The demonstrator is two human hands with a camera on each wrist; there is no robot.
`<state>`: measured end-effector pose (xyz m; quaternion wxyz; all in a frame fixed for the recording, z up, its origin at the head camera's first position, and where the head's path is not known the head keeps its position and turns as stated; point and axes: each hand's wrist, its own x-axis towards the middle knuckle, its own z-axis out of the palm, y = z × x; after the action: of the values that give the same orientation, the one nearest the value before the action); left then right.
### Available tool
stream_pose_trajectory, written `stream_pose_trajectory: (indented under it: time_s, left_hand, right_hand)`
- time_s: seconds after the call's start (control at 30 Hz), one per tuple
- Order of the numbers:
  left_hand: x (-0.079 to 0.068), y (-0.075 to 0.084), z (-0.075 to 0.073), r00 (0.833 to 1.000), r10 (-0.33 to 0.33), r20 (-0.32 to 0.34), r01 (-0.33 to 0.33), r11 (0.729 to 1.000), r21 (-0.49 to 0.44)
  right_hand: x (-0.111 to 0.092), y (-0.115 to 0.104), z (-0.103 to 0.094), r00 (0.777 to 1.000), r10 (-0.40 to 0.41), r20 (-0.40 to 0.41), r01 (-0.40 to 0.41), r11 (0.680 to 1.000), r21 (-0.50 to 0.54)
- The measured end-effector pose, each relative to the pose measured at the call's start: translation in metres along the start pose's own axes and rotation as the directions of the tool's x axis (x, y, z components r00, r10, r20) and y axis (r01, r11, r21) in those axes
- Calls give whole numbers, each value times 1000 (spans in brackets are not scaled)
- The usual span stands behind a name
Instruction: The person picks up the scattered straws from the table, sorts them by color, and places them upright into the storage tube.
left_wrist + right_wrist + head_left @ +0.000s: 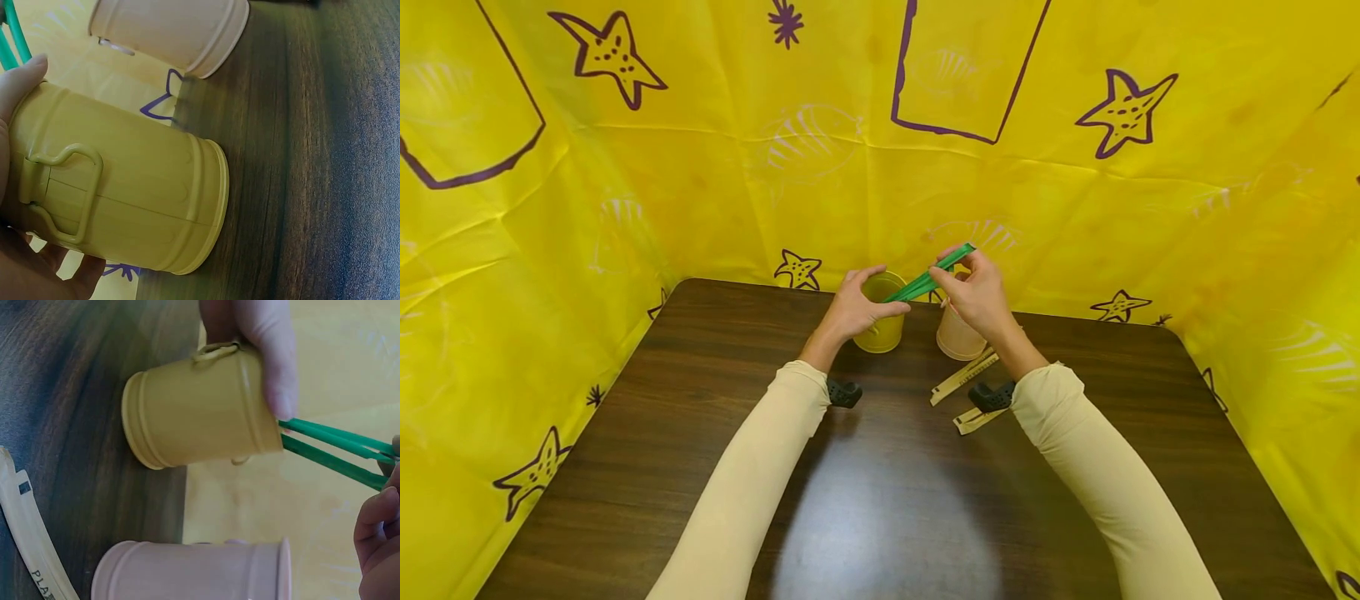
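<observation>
My left hand (853, 308) grips a small yellow metal bucket (882, 337) around its upper part, thumb at the rim. The bucket stands upright near the table's back edge, a folded loop handle (94, 178) on its side in the left wrist view. Between thumb and fingers, my right hand (979, 292) pinches several long, narrow green strips (925, 283). Their lower ends slant into the yellow bucket's mouth; the hidden tips cannot be seen. Beneath the right hand stands a pale pink bucket (958, 335) of similar shape, partly covered by that hand.
Two slim tan paper packets (957, 385) with dark printing lie right of centre, partly hidden by the right wrist and its black wrist device (991, 397). The dark wooden table (715, 400) meets a yellow cloth backdrop (715, 192) with purple starfish drawings.
</observation>
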<state>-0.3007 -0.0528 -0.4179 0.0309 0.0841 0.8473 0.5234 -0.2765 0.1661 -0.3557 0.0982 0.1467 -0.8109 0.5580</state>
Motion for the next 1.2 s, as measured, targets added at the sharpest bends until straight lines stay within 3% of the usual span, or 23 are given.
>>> stream_pose_trajectory:
  time_s: [0.47, 0.77, 1.0, 1.2]
  left_hand:
    - [-1, 4, 2, 1000, 2, 3, -1, 1000, -13]
    - [-2, 5, 0, 1000, 16, 15, -17, 999, 48]
    - [-5, 8, -4, 1000, 17, -20, -14, 991, 134]
    - [-10, 9, 1, 988, 92, -127, -59, 968, 243]
  right_hand:
    - [-4, -3, 1, 1000, -14, 17, 14, 1000, -14]
    - [-9, -15, -20, 1000, 24, -6, -23, 988, 150]
    - [-24, -14, -50, 998, 25, -56, -24, 1000, 7]
    - [-47, -2, -71, 998, 58, 29, -51, 978, -201]
